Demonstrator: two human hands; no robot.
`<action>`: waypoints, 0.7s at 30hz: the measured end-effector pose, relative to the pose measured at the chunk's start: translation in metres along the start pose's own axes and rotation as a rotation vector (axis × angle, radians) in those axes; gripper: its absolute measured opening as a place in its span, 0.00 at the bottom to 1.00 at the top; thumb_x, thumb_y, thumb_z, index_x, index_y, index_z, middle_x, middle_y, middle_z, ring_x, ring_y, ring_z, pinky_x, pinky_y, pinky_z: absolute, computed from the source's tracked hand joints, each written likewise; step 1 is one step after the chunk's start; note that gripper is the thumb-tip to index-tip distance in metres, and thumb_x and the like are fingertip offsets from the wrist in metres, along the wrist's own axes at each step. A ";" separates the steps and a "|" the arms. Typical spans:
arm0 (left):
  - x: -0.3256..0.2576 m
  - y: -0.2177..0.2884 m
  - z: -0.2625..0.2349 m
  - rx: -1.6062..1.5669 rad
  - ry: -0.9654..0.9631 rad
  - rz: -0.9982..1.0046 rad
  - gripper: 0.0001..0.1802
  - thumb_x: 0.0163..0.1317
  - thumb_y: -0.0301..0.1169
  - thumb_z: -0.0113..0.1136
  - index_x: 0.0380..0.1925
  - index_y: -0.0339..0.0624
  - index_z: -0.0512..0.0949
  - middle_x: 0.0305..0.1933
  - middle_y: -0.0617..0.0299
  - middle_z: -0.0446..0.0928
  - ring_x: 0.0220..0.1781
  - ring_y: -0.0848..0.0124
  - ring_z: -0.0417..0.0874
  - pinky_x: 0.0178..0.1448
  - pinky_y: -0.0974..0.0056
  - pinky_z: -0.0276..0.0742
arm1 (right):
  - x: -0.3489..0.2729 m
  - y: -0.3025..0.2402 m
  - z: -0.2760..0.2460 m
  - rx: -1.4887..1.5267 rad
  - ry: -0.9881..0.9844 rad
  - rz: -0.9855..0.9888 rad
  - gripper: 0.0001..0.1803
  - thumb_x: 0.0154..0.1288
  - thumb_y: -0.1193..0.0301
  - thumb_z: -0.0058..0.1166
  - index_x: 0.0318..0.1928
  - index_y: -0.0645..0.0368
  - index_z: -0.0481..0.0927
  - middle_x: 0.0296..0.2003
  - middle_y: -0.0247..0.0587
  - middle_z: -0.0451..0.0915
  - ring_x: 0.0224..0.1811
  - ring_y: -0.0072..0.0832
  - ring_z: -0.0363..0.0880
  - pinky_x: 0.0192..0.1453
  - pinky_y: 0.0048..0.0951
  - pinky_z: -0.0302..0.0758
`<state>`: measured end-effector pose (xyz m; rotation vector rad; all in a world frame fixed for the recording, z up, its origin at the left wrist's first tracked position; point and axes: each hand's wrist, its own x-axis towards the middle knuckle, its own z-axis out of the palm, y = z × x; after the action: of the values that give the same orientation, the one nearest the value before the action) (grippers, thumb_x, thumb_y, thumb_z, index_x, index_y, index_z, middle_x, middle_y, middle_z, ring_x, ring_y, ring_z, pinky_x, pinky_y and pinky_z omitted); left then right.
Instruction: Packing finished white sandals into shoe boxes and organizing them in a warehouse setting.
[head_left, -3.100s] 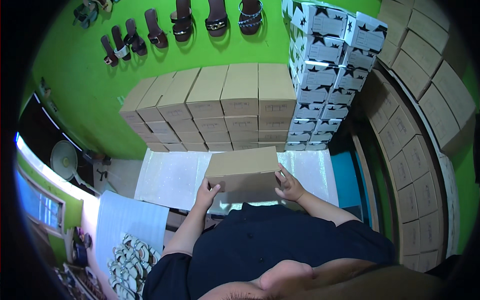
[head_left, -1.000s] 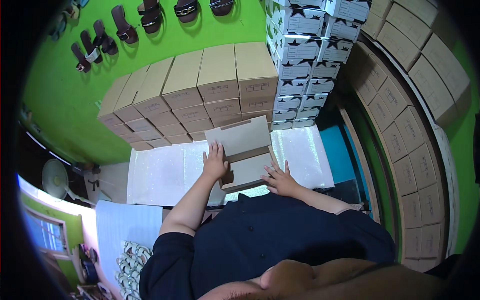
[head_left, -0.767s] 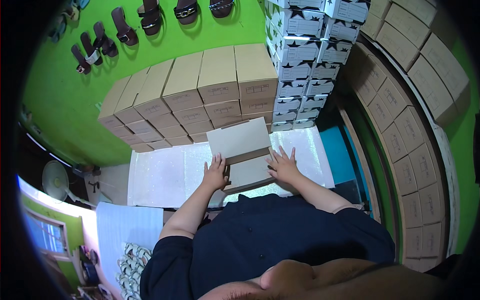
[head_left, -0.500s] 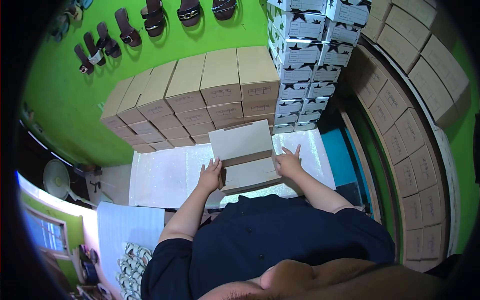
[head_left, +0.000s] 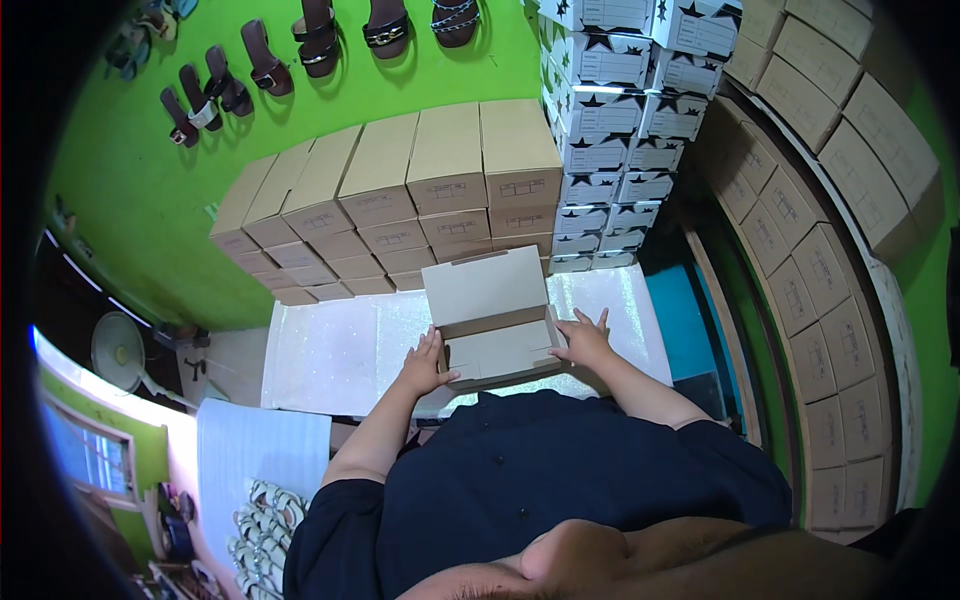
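A plain cardboard box [head_left: 500,347] lies on the glittery white table with its hinged lid [head_left: 486,288] raised on the far side. Its inside looks bare. My left hand [head_left: 427,364] rests against the box's left wall, fingers stretched out along it and the thumb at the near left corner. At the opposite end is my right hand [head_left: 584,340], its fingers spread out beyond the right wall and its thumb touching the near right corner. Neither hand wraps round the box.
Closed brown boxes [head_left: 445,190] are stacked along the green wall, beside a stack of white star-patterned boxes [head_left: 604,110]. Shelves of brown boxes [head_left: 800,290] stand at right. Sandals [head_left: 318,40] hang above. A fan [head_left: 118,352] and pale sandals [head_left: 265,535] are at left.
My right hand has moved down along the box's right side, bringing its thumb to the near corner. My left thumb has swung out to the near left corner. The view has shifted slightly.
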<state>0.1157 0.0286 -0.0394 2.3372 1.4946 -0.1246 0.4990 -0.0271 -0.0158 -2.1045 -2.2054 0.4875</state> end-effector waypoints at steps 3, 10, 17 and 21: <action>-0.004 -0.001 0.004 -0.080 0.005 0.013 0.69 0.47 0.64 0.69 0.77 0.40 0.41 0.83 0.49 0.36 0.82 0.50 0.46 0.78 0.42 0.50 | -0.003 -0.001 -0.006 0.004 -0.053 -0.022 0.46 0.54 0.40 0.63 0.70 0.48 0.69 0.65 0.39 0.74 0.78 0.44 0.52 0.70 0.80 0.22; -0.019 0.012 0.013 -0.057 0.170 0.040 0.67 0.45 0.63 0.71 0.77 0.42 0.47 0.81 0.42 0.40 0.78 0.44 0.56 0.76 0.43 0.57 | -0.014 0.006 0.020 -0.041 0.000 -0.162 0.44 0.61 0.41 0.56 0.72 0.51 0.64 0.78 0.41 0.48 0.81 0.45 0.40 0.75 0.73 0.36; -0.036 0.025 0.044 -0.140 0.320 0.018 0.29 0.56 0.50 0.68 0.57 0.54 0.80 0.77 0.32 0.48 0.66 0.37 0.70 0.70 0.47 0.68 | -0.016 0.013 0.031 0.002 -0.030 -0.350 0.28 0.71 0.50 0.50 0.69 0.36 0.69 0.78 0.53 0.40 0.81 0.51 0.38 0.75 0.67 0.47; -0.038 0.030 0.045 -0.166 0.280 -0.038 0.16 0.59 0.46 0.65 0.39 0.48 0.85 0.75 0.33 0.53 0.66 0.38 0.70 0.69 0.47 0.68 | -0.014 0.019 0.030 0.055 -0.055 -0.402 0.25 0.70 0.52 0.51 0.66 0.39 0.74 0.78 0.54 0.39 0.81 0.48 0.38 0.77 0.63 0.47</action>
<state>0.1317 -0.0306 -0.0637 2.2639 1.6076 0.3179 0.5106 -0.0459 -0.0464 -1.5748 -2.5217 0.5672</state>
